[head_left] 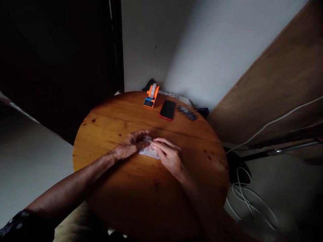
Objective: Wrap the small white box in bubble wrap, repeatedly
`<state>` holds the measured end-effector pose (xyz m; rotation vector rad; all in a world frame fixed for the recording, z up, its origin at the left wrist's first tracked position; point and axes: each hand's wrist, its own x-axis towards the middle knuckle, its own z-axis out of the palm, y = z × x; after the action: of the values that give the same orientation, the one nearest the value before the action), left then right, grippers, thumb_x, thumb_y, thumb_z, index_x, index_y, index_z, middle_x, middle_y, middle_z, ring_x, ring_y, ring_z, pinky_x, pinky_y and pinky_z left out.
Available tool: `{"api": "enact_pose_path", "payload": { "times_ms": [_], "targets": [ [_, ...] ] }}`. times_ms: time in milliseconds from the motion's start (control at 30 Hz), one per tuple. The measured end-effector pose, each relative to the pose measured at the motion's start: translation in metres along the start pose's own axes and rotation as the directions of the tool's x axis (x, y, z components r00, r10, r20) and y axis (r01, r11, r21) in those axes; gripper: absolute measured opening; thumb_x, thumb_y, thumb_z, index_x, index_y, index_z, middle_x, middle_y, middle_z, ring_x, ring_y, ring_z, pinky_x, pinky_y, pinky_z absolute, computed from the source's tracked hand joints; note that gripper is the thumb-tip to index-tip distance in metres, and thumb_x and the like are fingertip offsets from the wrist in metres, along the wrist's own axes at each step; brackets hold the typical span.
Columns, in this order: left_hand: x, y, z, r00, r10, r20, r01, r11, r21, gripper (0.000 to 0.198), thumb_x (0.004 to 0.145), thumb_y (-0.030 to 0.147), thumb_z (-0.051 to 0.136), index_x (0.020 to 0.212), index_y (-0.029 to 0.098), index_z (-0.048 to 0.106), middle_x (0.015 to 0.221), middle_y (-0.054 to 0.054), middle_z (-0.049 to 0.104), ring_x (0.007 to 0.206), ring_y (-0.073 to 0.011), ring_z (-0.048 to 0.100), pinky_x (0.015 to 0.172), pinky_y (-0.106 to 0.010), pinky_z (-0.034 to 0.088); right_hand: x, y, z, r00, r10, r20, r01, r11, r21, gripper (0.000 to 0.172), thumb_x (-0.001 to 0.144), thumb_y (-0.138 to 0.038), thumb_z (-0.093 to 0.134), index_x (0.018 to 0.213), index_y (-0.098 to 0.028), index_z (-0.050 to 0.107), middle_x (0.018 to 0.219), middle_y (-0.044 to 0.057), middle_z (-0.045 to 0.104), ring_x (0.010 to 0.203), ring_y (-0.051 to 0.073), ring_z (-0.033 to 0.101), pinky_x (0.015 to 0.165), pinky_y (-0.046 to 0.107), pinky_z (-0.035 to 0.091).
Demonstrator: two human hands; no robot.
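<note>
A small clear plastic packet [149, 153] with red print lies on the round wooden table [111, 129], between my two hands. My left hand [131, 145] curves round its left and upper side, thumb pressed on the packet and fingers bent behind it. From the right, my right hand [169, 155] pinches the packet's upper edge with thumb and fingertips. What is inside the packet is too blurred to make out.
Along the table's far side stand an orange tape dispenser [152, 95], a red-edged phone [167, 110] and a blurred dark object [187, 112]. Papers [176, 96] lie by the wall. White cable [246, 198] coils on the floor at right.
</note>
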<state>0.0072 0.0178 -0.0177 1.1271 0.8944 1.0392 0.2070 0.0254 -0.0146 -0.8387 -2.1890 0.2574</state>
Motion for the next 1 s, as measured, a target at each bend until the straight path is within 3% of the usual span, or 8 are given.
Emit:
{"api": "enact_pose_path", "payload": {
  "times_ms": [167, 533, 1000],
  "targets": [
    [-0.0007, 0.0023, 0.0014, 1.000, -0.010, -0.011, 0.009, 0.999, -0.040, 0.056, 0.075, 0.032, 0.079, 0.123, 0.017, 0.056, 0.111, -0.009, 0.068, 0.092, -0.0179, 0.064, 0.084, -0.033, 0.048, 0.0021, -0.0011, -0.0030, 0.997, -0.075, -0.035, 0.072, 0.993, -0.093, 0.026, 0.092, -0.015, 0.055, 0.106, -0.026, 0.075, 0.112, 0.007, 0.071, 0.098, 0.022, 0.067, 0.087, 0.038, 0.052],
    [0.0012, -0.0013, 0.0003, 1.000, 0.009, -0.011, -0.009, 0.999, -0.042, 0.054, 0.075, 0.034, 0.080, 0.121, 0.016, 0.060, 0.108, -0.009, 0.069, 0.091, -0.0175, 0.064, 0.083, -0.031, 0.048, 0.0028, -0.0015, -0.0032, 0.992, -0.112, -0.058, 0.102, 0.983, -0.153, 0.027, 0.091, -0.013, 0.055, 0.104, -0.026, 0.074, 0.112, 0.006, 0.070, 0.099, 0.022, 0.065, 0.086, 0.039, 0.049],
    [0.0018, -0.0012, -0.0006, 1.000, -0.008, -0.012, 0.007, 1.000, -0.025, 0.049, 0.078, 0.030, 0.077, 0.121, 0.015, 0.059, 0.108, -0.009, 0.070, 0.090, -0.0157, 0.065, 0.085, -0.031, 0.048, 0.0039, -0.0056, -0.0070, 0.996, -0.083, -0.005, 0.082, 0.984, -0.156, 0.023, 0.092, -0.015, 0.055, 0.102, -0.026, 0.072, 0.112, 0.006, 0.069, 0.097, 0.022, 0.063, 0.083, 0.041, 0.047]
  ]
}}
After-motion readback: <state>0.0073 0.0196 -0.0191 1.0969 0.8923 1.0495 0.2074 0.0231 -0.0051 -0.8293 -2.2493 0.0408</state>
